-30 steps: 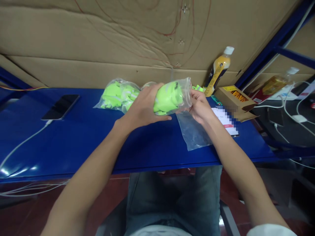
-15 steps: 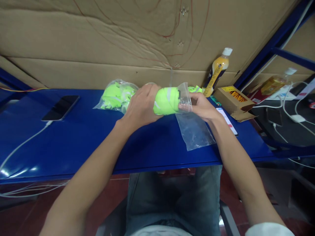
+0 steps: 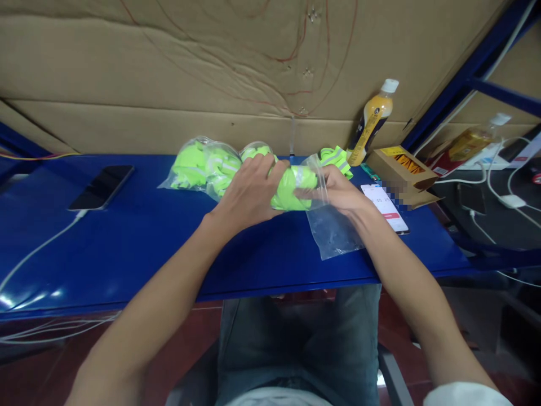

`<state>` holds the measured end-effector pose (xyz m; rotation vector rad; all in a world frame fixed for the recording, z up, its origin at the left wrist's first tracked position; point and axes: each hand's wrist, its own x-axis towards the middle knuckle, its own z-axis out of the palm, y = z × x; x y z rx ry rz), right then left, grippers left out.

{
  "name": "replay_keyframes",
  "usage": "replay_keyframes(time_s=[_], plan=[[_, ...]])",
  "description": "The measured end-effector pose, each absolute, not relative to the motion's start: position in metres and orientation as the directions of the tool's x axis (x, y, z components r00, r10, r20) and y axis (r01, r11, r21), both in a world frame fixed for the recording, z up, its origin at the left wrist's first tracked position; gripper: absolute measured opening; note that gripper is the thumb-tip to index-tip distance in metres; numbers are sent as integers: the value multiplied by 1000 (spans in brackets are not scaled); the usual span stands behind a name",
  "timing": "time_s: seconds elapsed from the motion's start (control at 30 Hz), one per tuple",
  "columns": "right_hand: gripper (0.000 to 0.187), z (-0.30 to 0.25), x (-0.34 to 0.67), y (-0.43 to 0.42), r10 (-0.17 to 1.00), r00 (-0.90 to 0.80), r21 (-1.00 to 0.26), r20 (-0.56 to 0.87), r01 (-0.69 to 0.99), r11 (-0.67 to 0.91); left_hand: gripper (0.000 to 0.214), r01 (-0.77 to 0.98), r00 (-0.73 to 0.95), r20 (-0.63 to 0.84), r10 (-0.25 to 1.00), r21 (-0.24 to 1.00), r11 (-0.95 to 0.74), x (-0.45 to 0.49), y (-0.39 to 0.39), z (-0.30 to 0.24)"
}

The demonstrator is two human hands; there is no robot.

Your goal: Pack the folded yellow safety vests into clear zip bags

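Observation:
My left hand wraps around a clear plastic bag stuffed with a neon green reflective band, held just above the blue table. My right hand pinches the open mouth of that same bag at its right end. Behind my left hand lie filled bags of green bands. A loose green band rests past my right hand. Under my right wrist lies an empty clear bag, flat on the table.
A dark phone on a white cable lies at the left. A lit phone, a small cardboard box and a yellow drink bottle stand at the right. Cardboard walls the back. More cables and a bottle sit on the far right.
Both hands have lowered the filled bag toward the table and a little nearer the pile. My right hand has slid over the bag's mouth.

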<state>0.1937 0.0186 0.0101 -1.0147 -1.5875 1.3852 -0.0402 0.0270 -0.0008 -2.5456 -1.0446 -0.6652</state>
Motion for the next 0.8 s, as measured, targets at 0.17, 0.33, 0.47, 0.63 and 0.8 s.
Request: replay_keyframes(time_s=[0.17,0.33,0.47,0.63,0.8], plan=[[49,18,199,22,966,-241,-995,99,-39,92,67,760,520,601,607,-2,-650,-53,37,4],[43,25,242,25,982,-160,-990,103,-112,85,52,829,336,630,700,154,-537,-80,54,7],[36,26,286,43,980,64,-967,186,-162,194,57,859,109,651,752,319,-401,-95,66,8],[36,20,280,87,869,264,-907,418,162,388,89,791,7,660,752,456,-408,-93,73,-2],[31,-6,239,100,827,-284,-210,486,880,426,65,720,43,688,724,481,-500,-91,74,-7]])
